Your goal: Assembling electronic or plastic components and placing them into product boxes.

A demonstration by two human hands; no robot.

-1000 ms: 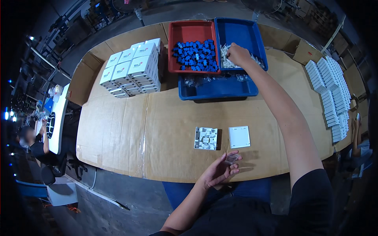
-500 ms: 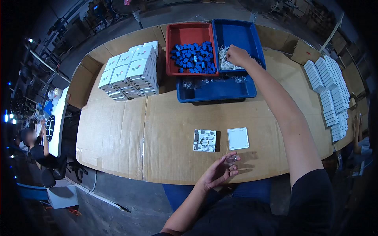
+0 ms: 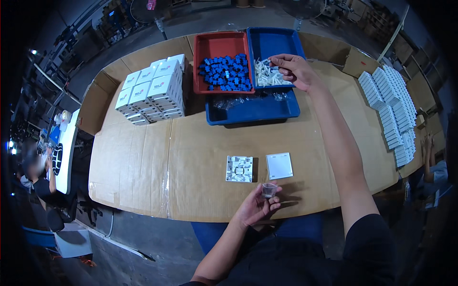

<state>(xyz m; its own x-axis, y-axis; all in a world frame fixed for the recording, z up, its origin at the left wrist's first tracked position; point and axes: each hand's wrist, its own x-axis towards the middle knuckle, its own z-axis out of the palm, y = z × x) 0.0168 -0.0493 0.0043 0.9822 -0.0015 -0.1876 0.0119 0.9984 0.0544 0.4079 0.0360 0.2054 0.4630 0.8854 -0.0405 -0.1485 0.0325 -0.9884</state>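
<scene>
My left hand (image 3: 257, 205) is near the table's front edge, its fingers closed round a small clear plastic cup (image 3: 269, 190). My right hand (image 3: 296, 70) is at the far right blue bin (image 3: 276, 40), above a heap of small white plastic pieces (image 3: 265, 74). Its thumb and fingertips are pinched together; what they hold, if anything, is too small to tell. Beyond my left hand, a square grey-and-white patterned housing (image 3: 239, 168) lies beside a flat white square plate (image 3: 280, 166).
A red bin (image 3: 222, 43) holds blue plastic parts (image 3: 226, 72). In front is a shallow blue tray (image 3: 253, 114) with clear plastic pieces. White boxes (image 3: 152, 88) are stacked at left; white parts (image 3: 393, 107) stand in rows at right. Cardboard walls (image 3: 98, 102) edge the table.
My right hand has risen from the white pieces and shifted toward the bin's right side. My left hand has turned the clear cup more upright. The whole view has shifted slightly.
</scene>
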